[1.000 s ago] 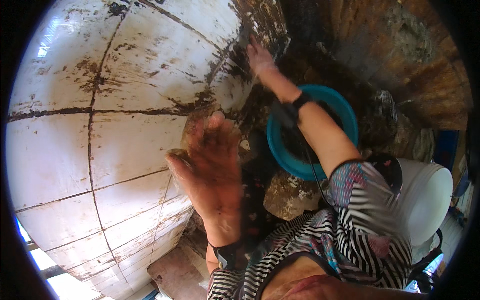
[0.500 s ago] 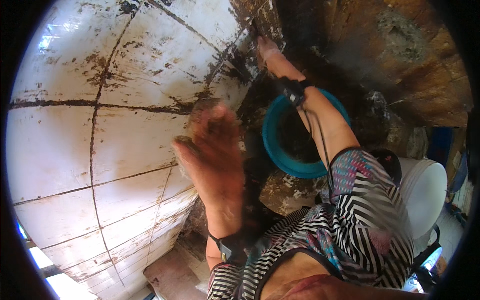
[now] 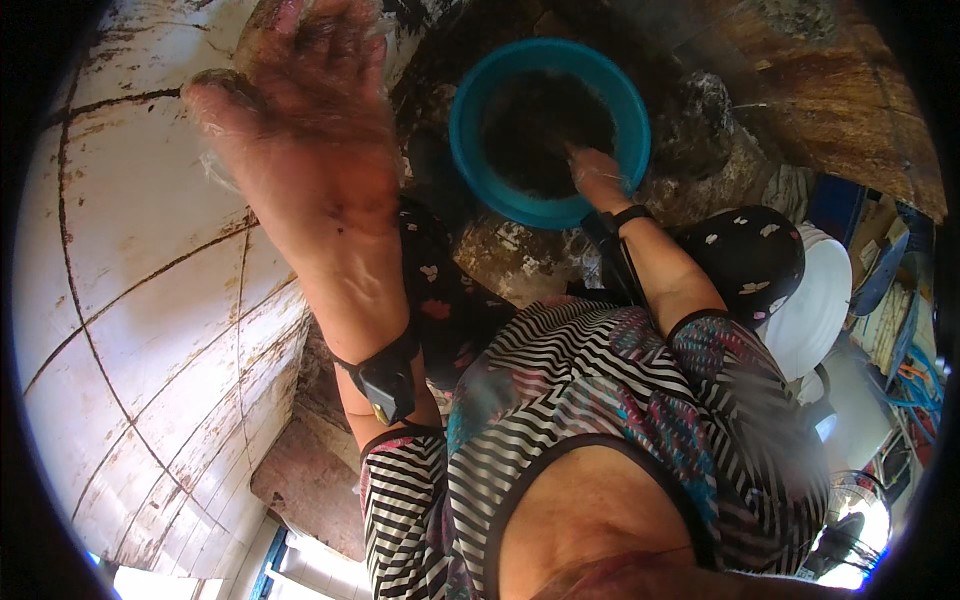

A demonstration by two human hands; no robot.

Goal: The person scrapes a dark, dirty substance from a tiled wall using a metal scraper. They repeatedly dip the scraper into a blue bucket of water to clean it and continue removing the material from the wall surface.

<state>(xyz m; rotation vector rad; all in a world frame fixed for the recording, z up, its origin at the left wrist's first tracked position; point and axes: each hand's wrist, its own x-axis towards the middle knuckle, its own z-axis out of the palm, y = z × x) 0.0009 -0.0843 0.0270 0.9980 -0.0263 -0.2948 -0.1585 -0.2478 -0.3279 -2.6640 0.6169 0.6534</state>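
No packages, labels, signs or screens can be told apart with certainty in this view; the cluttered items at the far right edge are too small and blurred to identify as any of these.

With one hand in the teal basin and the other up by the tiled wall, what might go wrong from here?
1. The right hand reaches into dark contents of the round teal plastic basin; anything sharp in there would be hidden.
2. The basin rests on uneven dark rubble and may tip if pushed.
3. The left hand is raised open, wet and dirty, near the stained white tiled wall; leaning on it might slip.
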